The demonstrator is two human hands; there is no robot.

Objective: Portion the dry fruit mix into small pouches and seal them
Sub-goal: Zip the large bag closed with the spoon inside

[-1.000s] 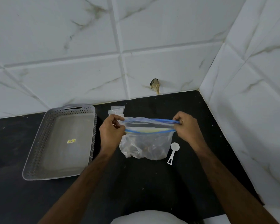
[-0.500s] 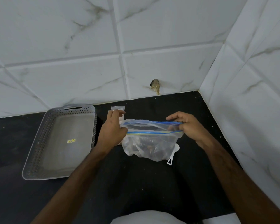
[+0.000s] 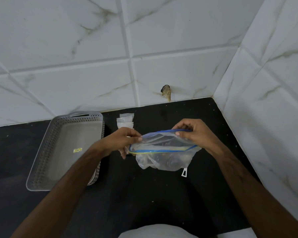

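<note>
At frame centre, above the black counter (image 3: 144, 194), the left hand (image 3: 118, 143) and right hand (image 3: 194, 134) each pinched the blue-edged rim of the clear bag (image 3: 163, 158), holding its mouth spread open. The dry fruit (image 3: 169, 163) lay in the bag's bottom. The small pouches (image 3: 126, 121) lay behind the left hand, the grey tray (image 3: 41, 162) at the left, and a white scoop (image 3: 184, 172) showed under the bag's lower right edge.

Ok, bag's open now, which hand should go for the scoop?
Right, probably. The scoop lies by the right forearm, its handle poking out from under the zip bag. The left hand pinches the far side and could keep the mouth open while the right hand lets go.
</note>
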